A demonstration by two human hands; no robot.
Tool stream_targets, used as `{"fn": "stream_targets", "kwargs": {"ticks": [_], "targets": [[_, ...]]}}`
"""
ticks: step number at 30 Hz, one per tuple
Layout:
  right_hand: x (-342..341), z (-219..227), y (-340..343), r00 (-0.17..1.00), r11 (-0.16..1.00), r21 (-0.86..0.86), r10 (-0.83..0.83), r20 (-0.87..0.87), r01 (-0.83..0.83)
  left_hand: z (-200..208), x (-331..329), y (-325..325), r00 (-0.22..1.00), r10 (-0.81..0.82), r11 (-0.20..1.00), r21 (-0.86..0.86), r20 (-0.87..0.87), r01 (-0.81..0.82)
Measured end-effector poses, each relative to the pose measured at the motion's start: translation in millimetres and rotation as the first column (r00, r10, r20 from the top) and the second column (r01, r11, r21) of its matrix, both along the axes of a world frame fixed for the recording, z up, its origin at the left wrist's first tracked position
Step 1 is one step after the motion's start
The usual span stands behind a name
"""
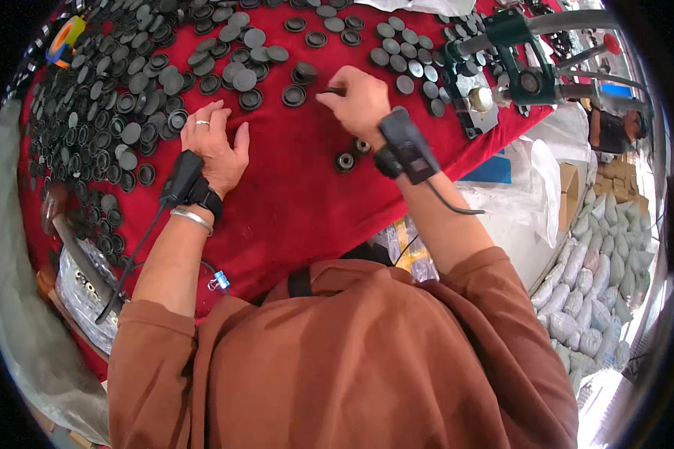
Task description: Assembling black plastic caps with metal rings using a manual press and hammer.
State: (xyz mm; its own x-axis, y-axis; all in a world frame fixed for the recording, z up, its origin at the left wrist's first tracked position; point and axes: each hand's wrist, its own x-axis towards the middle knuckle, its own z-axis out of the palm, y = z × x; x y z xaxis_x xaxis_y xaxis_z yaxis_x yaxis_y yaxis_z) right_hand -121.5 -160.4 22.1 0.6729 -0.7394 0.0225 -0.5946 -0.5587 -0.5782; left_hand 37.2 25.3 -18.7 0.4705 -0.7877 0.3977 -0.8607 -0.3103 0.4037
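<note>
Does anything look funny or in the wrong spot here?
Nothing looks clearly broken or spilled. One odd thing: the bright yellow-and-blue roll at the upper left, beside all those dark round caps. Two small metal-centred rings also sit apart, near the right hand.

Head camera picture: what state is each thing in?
Left bare hand, fingers apart, no grip visible
Right bare hand, pinching a small black piece
Red velvety cloth, spread out
Black round plastic-looking discs, loose, some overlapping
Two round dark parts with shiny centres, lying loose
Dark green metal press, standing
Blue metal clip, grip unclear
Greyish filled sacks, piled up
</note>
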Motion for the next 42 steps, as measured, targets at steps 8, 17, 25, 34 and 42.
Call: {"fn": "stream_targets", "kwargs": {"ticks": [8,17,25,34,42], "targets": [[-93,12,40,0.979,0.996,0.004,-0.087,0.183,0.088,-2,1,2,0.999,0.023,1.000,-0.003,0.032,-0.023],[-106,-10,57,0.960,0.850,-0.448,0.255,-0.113,-0.279,-2,-1,1,0.998,0.024,1.000,0.012,0.051,-0.025],[-98,-7,53,0.881,0.746,-0.493,0.272,-0.388,-0.447,3,2,-1,0.997,0.034,0.999,-0.005,0.070,-0.034],[-90,3,9,0.939,0.657,-0.686,0.103,-0.328,-0.312,7,-2,2,1.000,0.009,1.000,-0.018,0.007,-0.009],[-18,28,-8,0.980,0.800,-0.566,0.176,-0.095,-0.199,16,-3,5,0.997,0.032,0.999,0.023,-0.067,-0.030]]}}
